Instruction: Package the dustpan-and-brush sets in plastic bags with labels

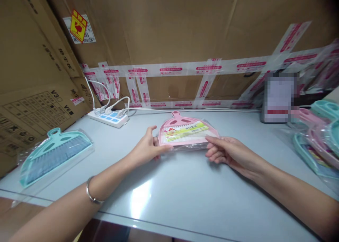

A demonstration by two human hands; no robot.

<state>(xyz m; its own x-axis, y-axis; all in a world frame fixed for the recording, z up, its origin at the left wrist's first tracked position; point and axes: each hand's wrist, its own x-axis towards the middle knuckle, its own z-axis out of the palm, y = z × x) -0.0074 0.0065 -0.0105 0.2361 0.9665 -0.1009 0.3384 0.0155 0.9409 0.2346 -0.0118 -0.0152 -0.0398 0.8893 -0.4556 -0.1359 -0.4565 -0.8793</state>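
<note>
A pink dustpan-and-brush set [185, 130] in a clear plastic bag lies flat on the grey table [185, 192], handle pointing away from me. My left hand [147, 148] grips its left edge, thumb up and fingers closed under the bag. My right hand [225, 152] holds the right edge, fingers pinched on the plastic. A silver bracelet [91, 192] circles my left wrist.
A teal dustpan set [53, 155] in a bag lies at the table's left. More teal and pink bagged sets [317, 139] are piled at the right. A white power strip [108, 117] with cables sits at the back left. Taped cardboard boxes [172, 40] wall the back and left.
</note>
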